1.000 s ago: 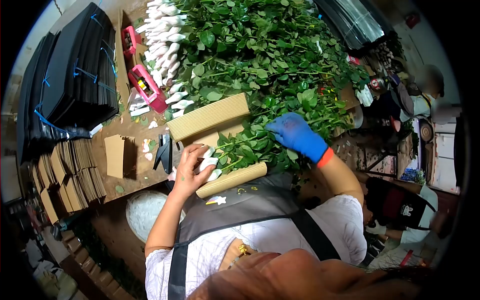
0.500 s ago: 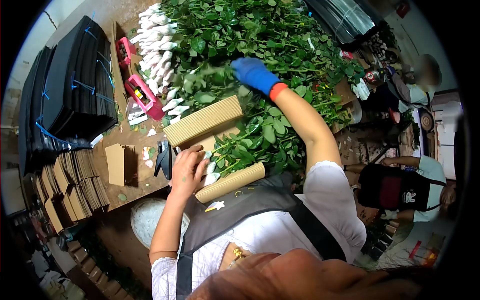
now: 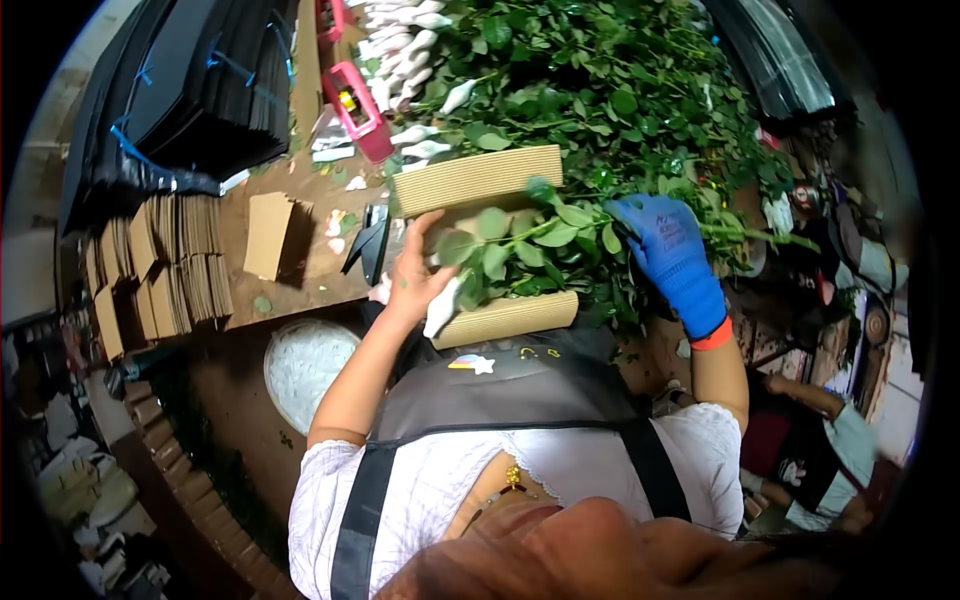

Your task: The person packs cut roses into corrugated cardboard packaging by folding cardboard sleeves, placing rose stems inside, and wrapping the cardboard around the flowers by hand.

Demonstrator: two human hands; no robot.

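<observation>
Head cam: your bare left hand (image 3: 408, 284) is loosely spread, thumb right by a white-wrapped bud (image 3: 442, 306). Your blue-gloved right hand (image 3: 662, 240) is curled around a leafy stem (image 3: 556, 234), which lies across the ribbed cardboard wrapper (image 3: 478, 180), leaves kinda blurry.

Blue glove (image 3: 660, 235), orange cuff (image 3: 713, 335); white top (image 3: 430, 470); grey apron (image 3: 500, 400), star print (image 3: 475, 364)

Flower-packing workshop, heaped leafy stems (image 3: 620, 95), stacked cardboard (image 3: 205, 285), tied black sheets (image 3: 195, 110), another worker (image 3: 850, 445)
</observation>
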